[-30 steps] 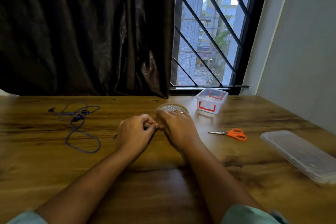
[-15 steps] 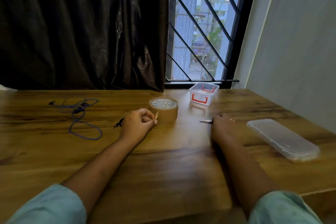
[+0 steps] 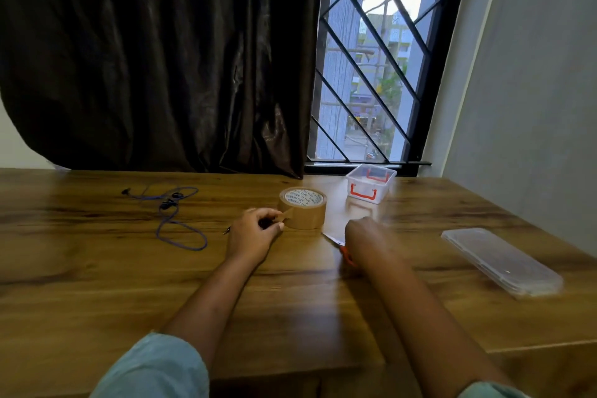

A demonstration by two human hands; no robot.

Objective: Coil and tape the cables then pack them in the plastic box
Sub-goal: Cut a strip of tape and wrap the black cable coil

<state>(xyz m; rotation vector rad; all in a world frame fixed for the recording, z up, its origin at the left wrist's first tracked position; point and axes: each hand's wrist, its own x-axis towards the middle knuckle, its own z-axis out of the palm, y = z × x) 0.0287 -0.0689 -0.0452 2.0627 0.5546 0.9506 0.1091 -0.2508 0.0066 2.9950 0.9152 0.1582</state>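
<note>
A brown tape roll lies flat on the wooden table. My left hand grips a coiled dark cable, whose end pokes out at its left, and pinches the tape's free end pulled off the roll. My right hand holds the orange-handled scissors, blades pointing left toward the tape. A loose purple cable lies at the left. The small clear plastic box with red clips stands open at the back.
A clear flat lid lies at the right near the table's edge. A dark curtain and a barred window are behind the table. A grey wall borders the right side.
My right hand left the tape, reached right to the scissors, and has brought them back toward the tape. My left hand stayed by the roll holding the tape end.
</note>
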